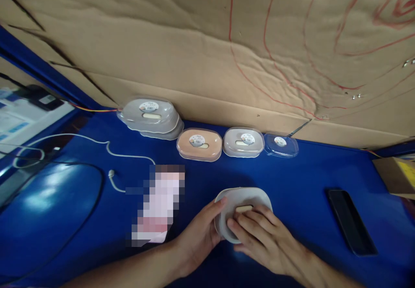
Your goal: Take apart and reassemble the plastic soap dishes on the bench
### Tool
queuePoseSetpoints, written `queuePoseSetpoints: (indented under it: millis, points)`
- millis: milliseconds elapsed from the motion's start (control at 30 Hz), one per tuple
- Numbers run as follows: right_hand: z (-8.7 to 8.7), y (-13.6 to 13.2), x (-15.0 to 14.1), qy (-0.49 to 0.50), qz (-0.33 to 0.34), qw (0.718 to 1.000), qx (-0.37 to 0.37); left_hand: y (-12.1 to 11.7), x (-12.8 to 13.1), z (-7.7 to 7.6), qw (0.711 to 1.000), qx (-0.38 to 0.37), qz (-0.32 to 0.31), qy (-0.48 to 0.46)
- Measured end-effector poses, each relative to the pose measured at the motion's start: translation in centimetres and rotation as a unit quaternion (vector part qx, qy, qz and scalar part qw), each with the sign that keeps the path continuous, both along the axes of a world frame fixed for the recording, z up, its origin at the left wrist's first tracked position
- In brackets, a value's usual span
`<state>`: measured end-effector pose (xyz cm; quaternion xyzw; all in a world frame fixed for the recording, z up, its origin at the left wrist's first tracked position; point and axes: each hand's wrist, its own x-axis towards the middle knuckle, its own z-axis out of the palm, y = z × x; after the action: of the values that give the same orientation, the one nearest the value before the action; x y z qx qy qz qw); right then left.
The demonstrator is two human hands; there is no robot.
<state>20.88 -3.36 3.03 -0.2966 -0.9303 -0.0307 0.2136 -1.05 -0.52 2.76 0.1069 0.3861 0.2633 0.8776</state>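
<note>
A grey rounded plastic box (228, 195) is tilted up between my hands near the front of the table. My left hand (202, 232) grips its left side, thumb over the rim and fingers partly hidden behind it. The fingers of my right hand (264, 236) are bent over the top face, touching it beside a small cream-coloured oblong piece (244, 209). Beyond my hands stand a peach box (197, 152) and another grey box (233, 143), both under clear covers with round labels. A clear cover (285, 147) lies alone to their right.
Stacked grey boxes (152, 121) stand at the back left against the cardboard wall (181, 54). A blurred-out pinkish phone-like object (160, 201) and a white cable (87, 137) lie left. At right are a black phone (352, 221) and a cardboard box (394, 175).
</note>
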Motion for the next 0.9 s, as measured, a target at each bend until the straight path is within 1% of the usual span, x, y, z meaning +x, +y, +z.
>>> queuePoseSetpoints:
  millis: [67, 100, 133, 167, 200, 233, 267, 300, 367, 433, 600, 733, 833, 900]
  points:
    - [-0.3, 0.8, 1.6, 0.046, 0.005, 0.999, -0.012, 0.2, -0.1, 0.1, 1.000, 0.000, 0.002, 0.005]
    - [-0.5, 1.4, 2.7, 0.067, -0.019, 0.997, -0.021, 0.3, -0.2, 0.2, 1.000, 0.003, 0.006, 0.005]
    - [-0.7, 2.2, 3.9, 0.080, -0.085, 0.993, -0.030, 0.4, -0.3, 0.3, 1.000, 0.005, 0.012, 0.004]
    - [-1.0, 3.0, 5.2, 0.088, -0.170, 0.981, -0.031, 0.5, -0.4, 0.5, 1.000, 0.005, 0.017, 0.004]
    - [-1.4, 3.9, 6.5, 0.083, -0.257, 0.962, -0.038, 0.6, -0.5, 0.6, 1.000, 0.003, 0.020, 0.006]
    - [-1.7, 4.8, 7.7, 0.065, -0.319, 0.945, -0.043, 0.6, -0.5, 0.7, 1.000, -0.002, 0.022, 0.011]
    - [-2.2, 5.6, 8.7, 0.038, -0.355, 0.933, -0.043, 0.7, -0.6, 0.8, 1.000, -0.007, 0.022, 0.018]
    - [-2.6, 6.2, 9.5, 0.008, -0.376, 0.926, -0.046, 0.7, -0.6, 0.9, 0.999, -0.012, 0.022, 0.024]
    - [-3.3, 6.9, 10.5, -0.037, -0.380, 0.923, -0.053, 0.6, -0.7, 0.9, 0.999, -0.018, 0.022, 0.034]
    - [-3.6, 6.9, 10.8, -0.055, -0.374, 0.924, -0.059, 0.6, -0.7, 0.8, 0.999, -0.020, 0.024, 0.035]
    - [-3.5, 6.0, 10.4, -0.026, -0.403, 0.913, -0.059, 0.6, -0.8, 0.5, 0.999, -0.016, 0.025, 0.041]
    - [-3.9, 6.1, 10.5, 0.012, -0.400, 0.910, -0.106, 0.5, -0.8, 0.5, 0.999, -0.001, 0.010, 0.039]
    - [-3.4, 5.9, 10.4, 0.072, -0.392, 0.908, -0.128, 0.5, -0.7, 0.6, 1.000, 0.005, 0.003, 0.029]
    - [-2.4, 5.1, 9.8, 0.093, -0.354, 0.920, -0.140, 0.6, -0.6, 0.7, 1.000, 0.005, 0.001, 0.028]
